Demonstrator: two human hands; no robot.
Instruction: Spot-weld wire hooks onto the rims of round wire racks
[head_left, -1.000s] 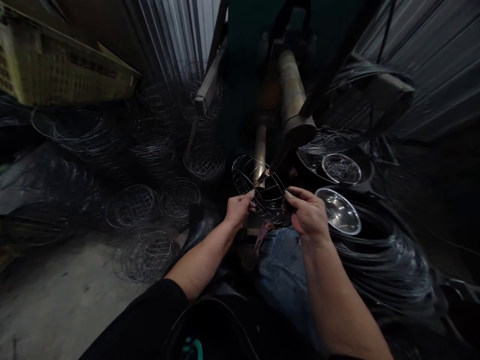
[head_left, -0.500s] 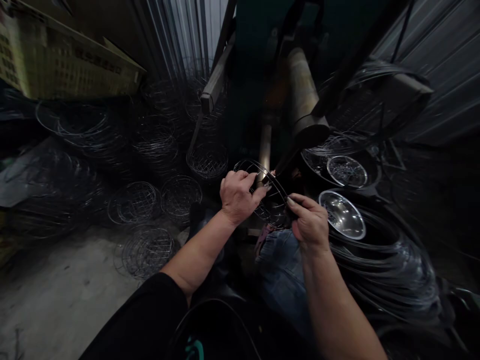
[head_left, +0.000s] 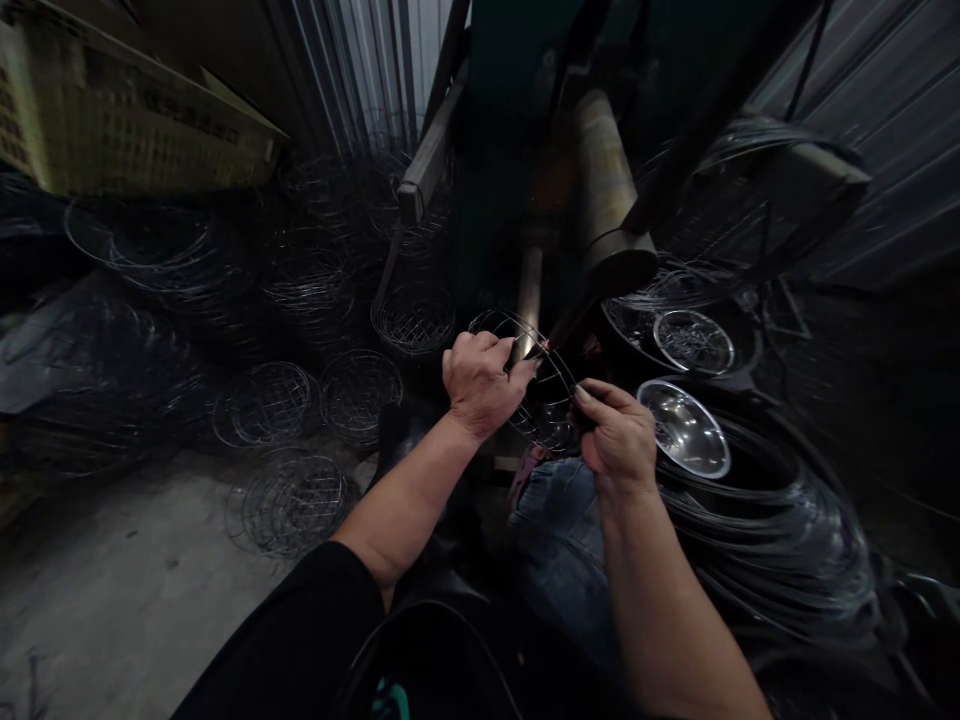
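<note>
Both my hands hold a round wire basket (head_left: 551,405) tilted on edge against the welding machine's electrode tip (head_left: 546,345). My left hand (head_left: 480,382) is closed over the basket's upper left rim, thumb near the tip. My right hand (head_left: 619,438) pinches the lower right rim. A small glow shows where the electrode meets the wire. My jeans-clad knee (head_left: 559,530) is just below the basket.
Finished wire baskets (head_left: 292,505) lie piled on the concrete floor to the left. A shiny metal bowl (head_left: 684,428) and coils of wire rings (head_left: 772,530) sit to the right. The machine's brass cylinder (head_left: 604,185) hangs overhead. A yellow crate (head_left: 112,120) stands at the back left.
My left hand has moved from the basket's lower left edge up onto its upper rim next to the electrode. The basket has turned slightly; my right hand has kept its grip.
</note>
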